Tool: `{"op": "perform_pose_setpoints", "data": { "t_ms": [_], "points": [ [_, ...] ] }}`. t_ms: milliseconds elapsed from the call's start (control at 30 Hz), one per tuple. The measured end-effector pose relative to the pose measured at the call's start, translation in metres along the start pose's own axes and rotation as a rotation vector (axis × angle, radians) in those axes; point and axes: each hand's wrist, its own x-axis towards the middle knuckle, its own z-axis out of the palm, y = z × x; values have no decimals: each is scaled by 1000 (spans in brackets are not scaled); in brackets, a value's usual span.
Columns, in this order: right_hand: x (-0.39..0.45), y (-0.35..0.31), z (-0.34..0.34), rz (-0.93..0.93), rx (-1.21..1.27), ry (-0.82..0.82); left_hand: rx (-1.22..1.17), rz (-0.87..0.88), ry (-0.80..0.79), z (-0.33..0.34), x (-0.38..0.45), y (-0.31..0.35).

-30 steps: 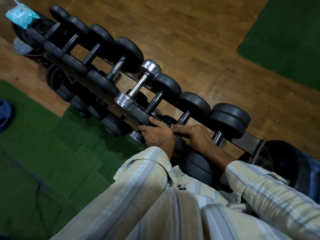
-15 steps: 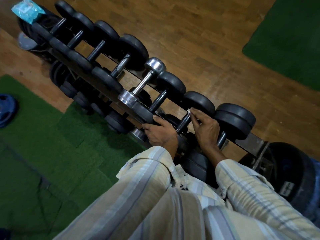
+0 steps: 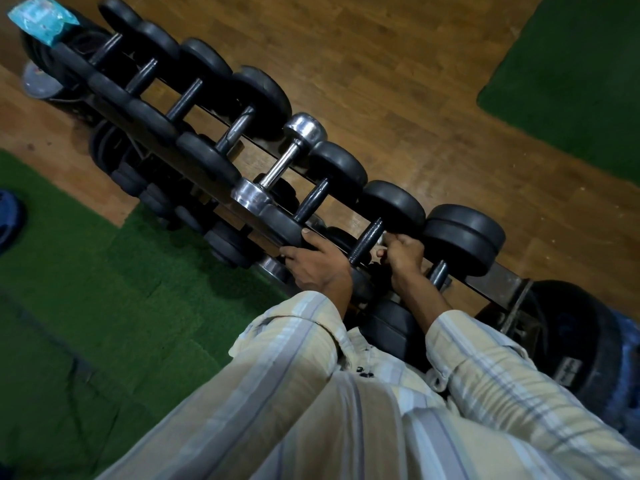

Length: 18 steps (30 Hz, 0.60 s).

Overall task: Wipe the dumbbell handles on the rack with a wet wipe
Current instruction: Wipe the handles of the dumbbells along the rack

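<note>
A long dumbbell rack [image 3: 498, 275] runs diagonally from the upper left to the lower right, carrying a row of black dumbbells on its top tier and more weights on a lower tier in shadow. One chrome dumbbell [image 3: 277, 164] sits among the black ones, near the middle of the row. The right hand [image 3: 403, 252] is curled around the lower part of a dark dumbbell handle [image 3: 367, 239], the second from the right end of the rack, with its fingers closed around the bar. A small pale scrap, the wet wipe [image 3: 380, 240], shows between those fingers and the handle; most of it is hidden inside the grip. The left hand [image 3: 311, 259] rests just to the left, its fingers bent over the near black head of the neighbouring dumbbell [image 3: 284, 225] and gripping its edge. Both arms wear a pale striped shirt [image 3: 311, 393] with the cuffs above the wrists. At the far left end of the rack lies a light blue packet [image 3: 40, 15]. The rack stands on a wooden floor [image 3: 398, 64], with green turf mats [image 3: 86, 289] in front of it and another at the upper right. A large black weight plate [image 3: 571, 327] leans by the right end of the rack.
</note>
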Motion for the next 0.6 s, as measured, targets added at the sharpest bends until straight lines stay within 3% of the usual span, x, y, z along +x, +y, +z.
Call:
{"op": "perform_pose_setpoints", "data": {
  "t_ms": [167,333,600],
  "points": [
    [-18,3,-2,138,-231,-218,7,-4,18,1,1,0],
    [-24,-4,-8,224,-255,-294,0,-10,11,2,1,0],
    [-6,-29,-5,181,190,121,3,-20,3,0,0,0]
  ]
}}
